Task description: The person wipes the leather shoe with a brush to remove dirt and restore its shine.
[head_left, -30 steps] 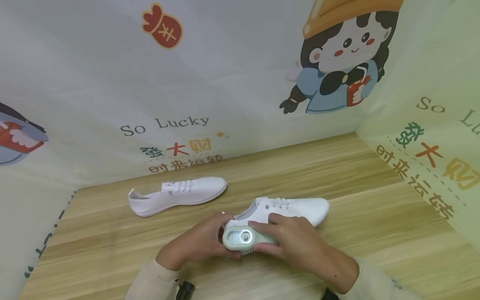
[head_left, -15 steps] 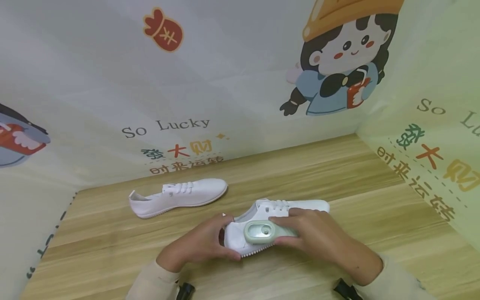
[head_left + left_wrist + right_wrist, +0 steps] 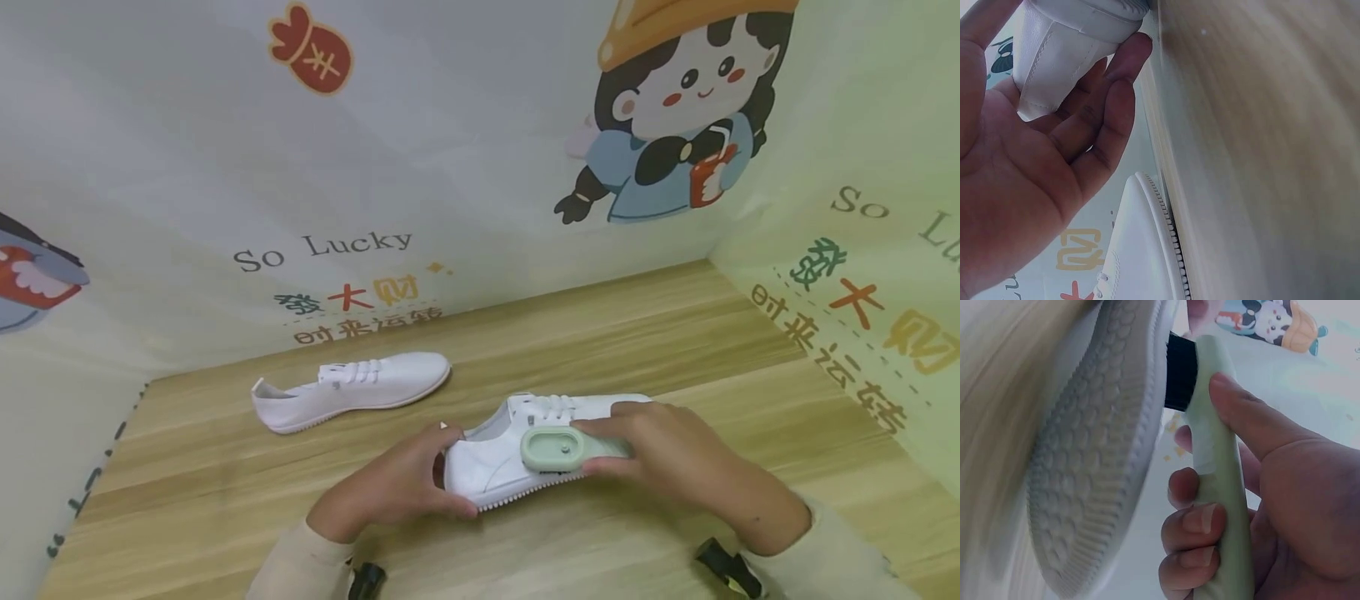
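Observation:
A white lace-up shoe (image 3: 487, 467) stands on the wooden table, toe to the right. My left hand (image 3: 397, 483) grips its heel; in the left wrist view the fingers of my left hand (image 3: 1041, 150) curl round the heel end (image 3: 1054, 56). In my right hand (image 3: 675, 458) is a light green brush (image 3: 553, 450), its head against the shoe's near side. The right wrist view shows my right hand (image 3: 1285, 481) wrapped round the green handle (image 3: 1225, 469), dark bristles (image 3: 1180, 372) touching the shoe beside its bumpy sole (image 3: 1091, 444).
A second white shoe (image 3: 360, 387) lies behind and to the left on the wooden table (image 3: 300, 550), its toe to the right. Printed cloth walls (image 3: 480, 183) rise behind the table and on both sides.
My right hand has moved the brush rightwards along the shoe's side, from the heel towards the middle. My left hand keeps its hold on the heel.

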`<state>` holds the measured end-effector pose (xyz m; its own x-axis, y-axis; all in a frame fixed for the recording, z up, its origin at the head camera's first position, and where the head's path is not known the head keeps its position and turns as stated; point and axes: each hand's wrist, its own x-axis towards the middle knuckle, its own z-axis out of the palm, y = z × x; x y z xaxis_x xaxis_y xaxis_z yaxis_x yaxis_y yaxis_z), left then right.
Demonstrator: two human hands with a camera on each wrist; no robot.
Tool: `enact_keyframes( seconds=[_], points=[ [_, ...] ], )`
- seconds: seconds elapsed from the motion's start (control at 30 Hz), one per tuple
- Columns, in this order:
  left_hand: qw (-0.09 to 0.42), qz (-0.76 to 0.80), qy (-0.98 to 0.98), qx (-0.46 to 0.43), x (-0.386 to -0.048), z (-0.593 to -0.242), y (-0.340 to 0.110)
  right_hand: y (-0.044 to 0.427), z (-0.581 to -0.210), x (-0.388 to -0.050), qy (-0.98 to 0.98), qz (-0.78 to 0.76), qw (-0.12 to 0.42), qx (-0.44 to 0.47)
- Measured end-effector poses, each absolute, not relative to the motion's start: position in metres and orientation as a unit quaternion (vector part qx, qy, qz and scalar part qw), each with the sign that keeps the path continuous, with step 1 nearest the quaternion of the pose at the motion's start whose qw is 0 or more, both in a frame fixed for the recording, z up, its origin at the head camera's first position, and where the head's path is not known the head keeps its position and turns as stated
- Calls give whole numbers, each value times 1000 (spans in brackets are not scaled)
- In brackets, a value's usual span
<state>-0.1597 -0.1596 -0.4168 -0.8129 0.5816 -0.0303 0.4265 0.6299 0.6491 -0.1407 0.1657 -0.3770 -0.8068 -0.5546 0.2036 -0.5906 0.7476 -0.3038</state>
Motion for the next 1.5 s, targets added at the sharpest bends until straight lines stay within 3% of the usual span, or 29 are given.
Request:
enact_keyframes(
  seconds=[0.57, 0.83, 1.5],
  points=[
    [130, 331, 892, 279, -161, -418, -162, 193, -359, -149, -950, 181, -3, 253],
    [126, 324, 896, 276, -161, -417, -165, 187, -363, -153, -938, 185, -6, 293],
    [124, 332, 890, 289, -160, -415, -159, 131, -391, -140, -893, 173, 147, 389]
  ],
)
